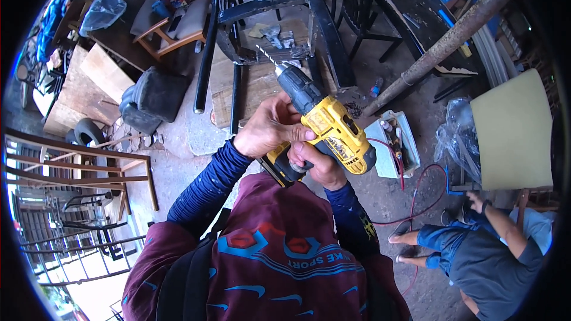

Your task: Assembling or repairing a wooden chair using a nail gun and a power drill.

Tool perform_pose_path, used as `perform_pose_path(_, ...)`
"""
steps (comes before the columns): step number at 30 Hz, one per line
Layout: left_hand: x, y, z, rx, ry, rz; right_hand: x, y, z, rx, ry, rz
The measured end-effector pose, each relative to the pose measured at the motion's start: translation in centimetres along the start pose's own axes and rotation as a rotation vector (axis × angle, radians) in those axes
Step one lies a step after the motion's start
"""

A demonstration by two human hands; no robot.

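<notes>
A yellow and black cordless drill (339,128) is held in front of my chest, with a long twist bit (265,54) in its chuck pointing up and to the left. My left hand (275,126) closes on the drill's near side, its thumb pressed by the top of the handle; most of its other fingers are hidden behind the tool. My right hand (320,163) wraps the lower handle just above the yellow and black battery (276,163). Beyond the bit, a black chair frame (264,5) without a seat rests at a wooden board (223,86).
To the right stand a white bin (410,137) of tools, a red hose (419,207) and a slanting rusty pole (449,41). Another person (488,261) bends at the lower right, beside a yellowish panel (514,134). A dark armchair (154,98) and wooden frames (77,163) stand left.
</notes>
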State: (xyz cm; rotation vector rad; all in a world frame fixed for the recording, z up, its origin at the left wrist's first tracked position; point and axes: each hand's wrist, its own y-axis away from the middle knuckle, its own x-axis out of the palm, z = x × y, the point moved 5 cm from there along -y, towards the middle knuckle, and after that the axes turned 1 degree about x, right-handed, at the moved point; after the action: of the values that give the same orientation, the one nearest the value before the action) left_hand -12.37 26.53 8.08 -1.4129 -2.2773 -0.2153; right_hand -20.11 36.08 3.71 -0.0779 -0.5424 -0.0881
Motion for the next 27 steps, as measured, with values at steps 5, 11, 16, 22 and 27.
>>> perform_pose_path(5,2.3,2.8,-0.7,0.151,-0.583,-0.215,1.1,1.5,0.1,0.003,-0.093,0.117)
perform_pose_path(11,1.3,2.8,0.6,0.103,-0.541,-0.161,0.1,1.9,-0.5,-0.034,-0.025,-0.027)
perform_pose_path(16,2.3,3.2,2.4,-0.135,-0.231,-0.066,-1.9,2.5,-2.3,-0.109,0.066,-0.002)
perform_pose_path(22,2.1,2.6,3.1,-0.083,-0.167,0.012,-2.4,3.3,-2.4,-0.088,0.002,0.012)
perform_pose_path(27,2.0,2.1,3.4,-0.102,-0.058,0.189,-1.5,4.7,-1.1,-0.030,0.131,0.113)
